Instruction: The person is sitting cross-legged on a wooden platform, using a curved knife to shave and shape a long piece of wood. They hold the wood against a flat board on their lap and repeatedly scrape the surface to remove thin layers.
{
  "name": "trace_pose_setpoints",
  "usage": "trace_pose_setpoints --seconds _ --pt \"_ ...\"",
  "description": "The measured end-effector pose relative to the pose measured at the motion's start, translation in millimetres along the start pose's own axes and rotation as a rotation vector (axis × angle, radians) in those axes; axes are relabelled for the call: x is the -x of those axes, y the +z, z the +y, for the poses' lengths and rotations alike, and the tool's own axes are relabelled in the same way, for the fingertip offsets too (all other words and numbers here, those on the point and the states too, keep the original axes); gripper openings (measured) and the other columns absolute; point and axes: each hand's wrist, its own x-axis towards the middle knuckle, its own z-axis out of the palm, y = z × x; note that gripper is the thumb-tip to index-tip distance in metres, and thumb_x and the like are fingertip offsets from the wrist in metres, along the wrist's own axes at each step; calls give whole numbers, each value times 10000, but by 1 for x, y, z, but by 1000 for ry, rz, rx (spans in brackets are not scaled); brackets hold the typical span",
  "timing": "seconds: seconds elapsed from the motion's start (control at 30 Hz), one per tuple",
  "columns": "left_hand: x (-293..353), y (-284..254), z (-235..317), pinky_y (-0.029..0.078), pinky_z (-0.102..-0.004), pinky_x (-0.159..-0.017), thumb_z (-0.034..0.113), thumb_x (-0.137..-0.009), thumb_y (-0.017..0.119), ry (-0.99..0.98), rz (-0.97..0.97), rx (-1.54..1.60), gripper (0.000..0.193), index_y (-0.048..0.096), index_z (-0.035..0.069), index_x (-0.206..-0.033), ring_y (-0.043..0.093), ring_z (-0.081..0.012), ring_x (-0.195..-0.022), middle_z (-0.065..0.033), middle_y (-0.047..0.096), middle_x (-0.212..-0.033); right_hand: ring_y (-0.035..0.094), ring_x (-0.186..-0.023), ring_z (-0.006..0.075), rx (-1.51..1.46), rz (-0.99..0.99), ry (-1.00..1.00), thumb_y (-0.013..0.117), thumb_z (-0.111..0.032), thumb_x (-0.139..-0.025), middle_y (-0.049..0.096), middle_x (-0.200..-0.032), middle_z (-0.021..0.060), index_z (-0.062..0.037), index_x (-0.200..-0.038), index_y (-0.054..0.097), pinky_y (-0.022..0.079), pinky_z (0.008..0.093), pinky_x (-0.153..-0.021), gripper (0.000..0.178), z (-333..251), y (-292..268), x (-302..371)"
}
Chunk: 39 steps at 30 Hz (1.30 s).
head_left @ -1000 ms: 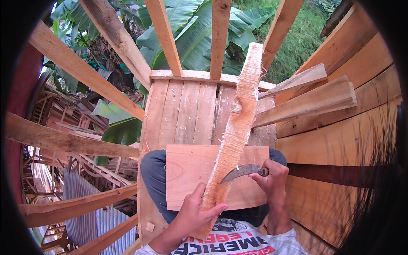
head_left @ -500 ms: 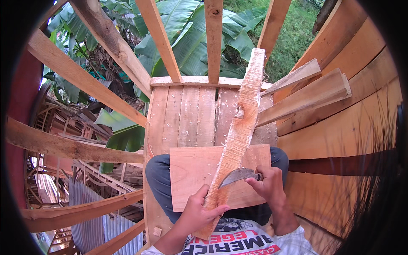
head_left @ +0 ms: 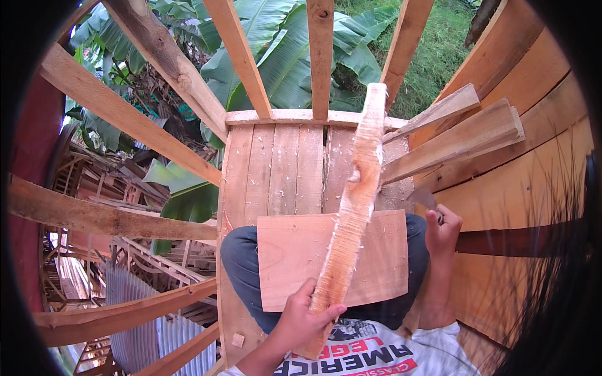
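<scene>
A long, rough wooden slat (head_left: 343, 250) with frayed edges and a knot slants away from me. My left hand (head_left: 304, 318) is wrapped round its near end. Under the slat a rectangular wooden board (head_left: 295, 250) lies across my lap. Off to the right, apart from the slat, my right hand (head_left: 444, 227) is closed on the handle of a curved knife (head_left: 424, 198). The knife's blade points up and to the left and is partly blurred. Most of its handle is hidden in my fingers.
I sit cross-legged on a plank floor (head_left: 285, 169) strewn with shavings. Two cut planks (head_left: 458, 141) lean at the right by the board wall (head_left: 520, 182). Wooden railing slats (head_left: 320, 62) stand ahead and to the left, with banana leaves beyond. A small wood block (head_left: 238, 340) lies at the near left.
My right hand has lifted the knife off the slat and swung it up and to the right. The slat has dipped slightly toward me, still in my left hand.
</scene>
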Motion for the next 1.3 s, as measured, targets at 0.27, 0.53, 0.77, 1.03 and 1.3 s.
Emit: trace_pose_setpoints --seconds 0.27,0.53,0.77,1.03,1.3 --pt "-11 5 14 483 -231 -738 81 -801 730 59 -43 -82 431 486 -32 -1138 584 -82 -868 -75 615 -997 499 -392 246 124 -244 -293 683 -681 -645 458 -449 63 -73 -503 474 390 341 -406 658 -35 28 47" --pt "-2 13 22 484 -223 -680 140 -818 741 -17 -80 128 372 507 -17 -1060 573 -56 -805 -65 626 -870 439 -419 286 102 144 -148 631 -674 -729 388 -469 98 -29 -562 433 350 358 -425 694 -16 42 15" --pt "-7 -8 11 480 -198 -626 106 -827 727 39 13 138 364 502 -2 -1091 566 -43 -740 -24 608 -857 412 -416 281 -28 -126 -184 656 -637 -732 384 -462 105 -35 -545 427 348 358 -422 671 -22 11 24" --pt "-19 9 8 482 -223 -608 130 -816 742 274 -9 -239 386 489 -11 -1071 585 -59 -728 -41 627 -850 493 -424 285 63 -206 -344 679 -638 -697 452 -477 91 -61 -524 451 377 365 -418 645 -36 30 42" --pt "2 26 14 490 -228 -643 120 -830 725 -89 -220 174 399 486 -18 -1119 595 -71 -756 -47 629 -917 416 -419 207 -142 267 80 585 -663 -792 361 -472 77 -21 -560 411 323 337 -425 705 12 20 -19"
